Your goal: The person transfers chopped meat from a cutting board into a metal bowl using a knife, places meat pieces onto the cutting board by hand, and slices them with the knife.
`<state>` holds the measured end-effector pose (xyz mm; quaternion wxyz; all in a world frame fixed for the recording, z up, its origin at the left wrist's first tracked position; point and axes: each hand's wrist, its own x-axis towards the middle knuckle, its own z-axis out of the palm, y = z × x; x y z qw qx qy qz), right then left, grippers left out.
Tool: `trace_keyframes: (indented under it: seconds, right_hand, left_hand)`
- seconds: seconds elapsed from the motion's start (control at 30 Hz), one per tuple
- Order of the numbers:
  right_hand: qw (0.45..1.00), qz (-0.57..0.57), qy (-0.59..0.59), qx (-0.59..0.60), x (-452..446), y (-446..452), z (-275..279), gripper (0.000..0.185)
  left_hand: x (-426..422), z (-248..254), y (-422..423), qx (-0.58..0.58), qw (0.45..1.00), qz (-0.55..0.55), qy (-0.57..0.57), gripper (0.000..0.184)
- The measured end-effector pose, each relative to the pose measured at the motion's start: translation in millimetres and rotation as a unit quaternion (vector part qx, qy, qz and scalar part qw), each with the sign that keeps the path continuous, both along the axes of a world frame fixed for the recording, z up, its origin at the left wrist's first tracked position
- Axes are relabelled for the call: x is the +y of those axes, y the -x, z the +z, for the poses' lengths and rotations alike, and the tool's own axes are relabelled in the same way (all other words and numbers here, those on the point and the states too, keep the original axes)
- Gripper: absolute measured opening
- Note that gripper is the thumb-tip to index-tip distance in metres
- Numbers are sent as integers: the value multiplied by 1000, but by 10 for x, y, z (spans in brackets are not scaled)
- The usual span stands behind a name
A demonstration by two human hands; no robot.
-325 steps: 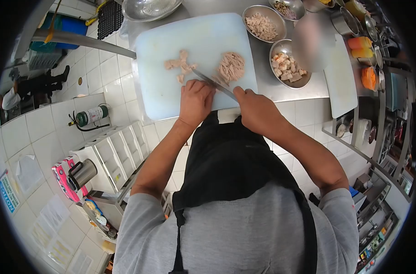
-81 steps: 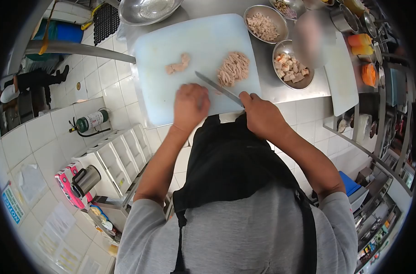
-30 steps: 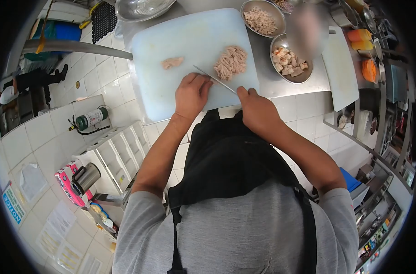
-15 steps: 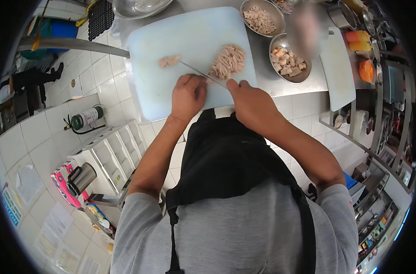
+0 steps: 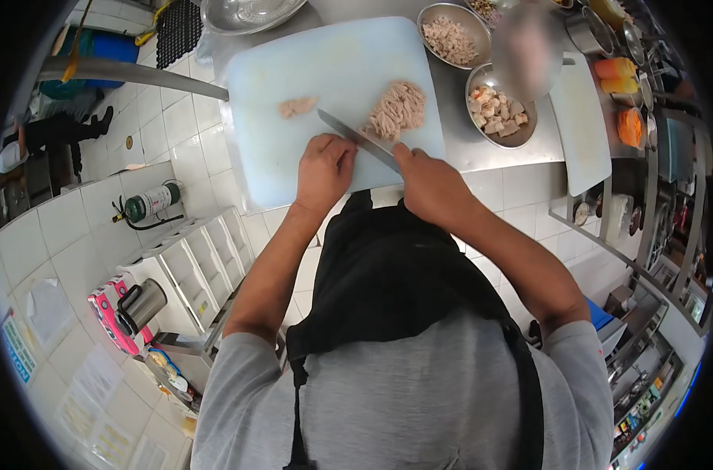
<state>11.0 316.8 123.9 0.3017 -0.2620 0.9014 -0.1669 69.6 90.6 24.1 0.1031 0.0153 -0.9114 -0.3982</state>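
Note:
My right hand (image 5: 432, 186) grips a kitchen knife (image 5: 362, 142), its blade slanting up and left over the white cutting board (image 5: 270, 74). Beside the blade, my left hand (image 5: 325, 168) rests at the board's near side with curled fingers; whatever is under them is hidden. To the right of the blade lies a heap of sliced cooked meat (image 5: 398, 111), pale brown and in strips. A smaller flat piece of meat (image 5: 297, 107) sits alone on the board, beyond my left hand.
Metal bowls of finely chopped meat (image 5: 450, 41) and chunkier cubes (image 5: 497, 113) stand right of the board. A second white board (image 5: 579, 129) lies farther right. A metal basin (image 5: 250, 14) is at the far left, and a metal rail (image 5: 137, 72) runs beside the counter.
The knife blade has turned so its broad side shows more, and its tip has come away from the lone meat piece. My left hand stays nearly in place. The whole view has shifted slightly.

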Motion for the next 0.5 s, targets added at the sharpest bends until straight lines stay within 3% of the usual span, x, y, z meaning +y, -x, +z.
trace_keyframes:
  seconds: [0.1, 0.2, 0.3, 0.4, 0.5]
  right_hand:
    - [1000, 11, 17, 3, -7, 64, 155, 34]
    - [1000, -11, 13, -26, 103, -116, 243, 34]
    - [999, -18, 6, -40, 167, -198, 119, 33]
    - [998, -46, 16, -36, 192, -181, -11, 29]
    - [995, -91, 16, -39, 244, -93, -58, 27]
  left_hand:
    - [-178, 95, -28, 22, 999, -18, 35, 11]
    - [-474, 195, 113, 24, 987, 143, 69, 15]
    - [-683, 258, 400, 51, 982, 123, 131, 20]
    - [-838, 146, 465, -46, 993, 77, 74, 26]
    - [-560, 71, 300, -9, 996, 0, 93, 24]
